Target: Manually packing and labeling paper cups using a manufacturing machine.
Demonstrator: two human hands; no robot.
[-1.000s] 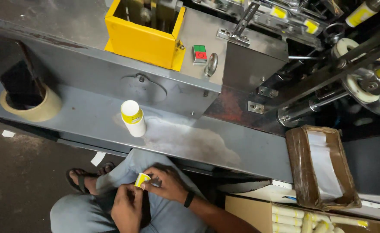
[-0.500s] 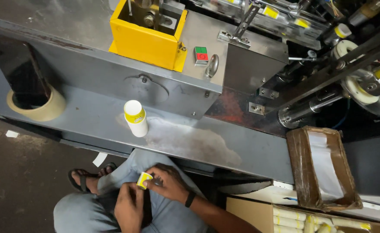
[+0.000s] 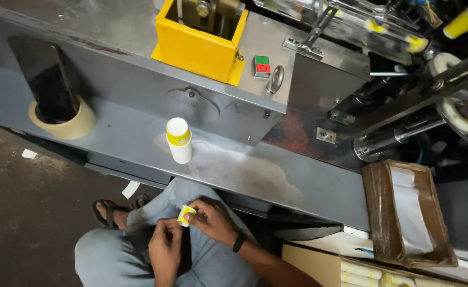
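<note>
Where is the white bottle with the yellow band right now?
In the head view, the white bottle stands upright on the grey machine ledge, left of centre, below the yellow housing and apart from both hands.

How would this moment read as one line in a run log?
left hand: pinches small yellow-white label | right hand: pinches same label, over lap | white roll: upright on grey machine shelf | tape ring: shelf's left end

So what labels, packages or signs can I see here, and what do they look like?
Sticker: small, yellow and white, pinched between both hands over the lap.
White bottle: upright on the grey machine shelf, yellow label band.
Switch: green-and-red square on the steel panel.
Cardboard box: brown, open, at right.
</note>
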